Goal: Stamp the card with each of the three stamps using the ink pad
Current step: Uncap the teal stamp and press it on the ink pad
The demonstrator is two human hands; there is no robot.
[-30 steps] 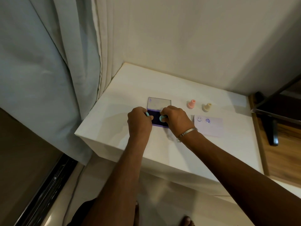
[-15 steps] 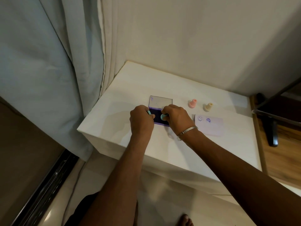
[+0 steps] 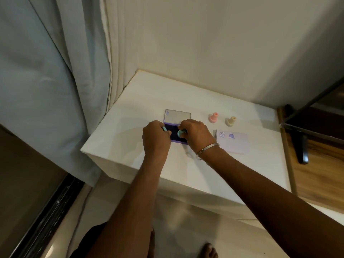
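An open purple ink pad (image 3: pixel 175 138) lies on the white table (image 3: pixel 149 101), its clear lid (image 3: pixel 177 117) folded back. My right hand (image 3: pixel 197 135) grips a teal stamp (image 3: pixel 180 134) that stands on the dark ink surface. My left hand (image 3: pixel 156 138) is curled at the pad's left edge and pinches a small teal piece (image 3: pixel 164 128). To the right lies the pale lilac card (image 3: pixel 236 144), which bears a smiley print and a blob-shaped print. A pink stamp (image 3: pixel 213 117) and a yellow stamp (image 3: pixel 230 121) stand upright behind the card.
Pale curtains (image 3: pixel 55 71) hang at the left of the table, and a wall runs behind it. A wooden surface with a black stand (image 3: pixel 301 146) adjoins the table's right edge. My bare foot (image 3: pixel 210 250) shows on the floor below.
Both hands stay at the ink pad with the teal stamp on the ink. Only my head view has shifted slightly.
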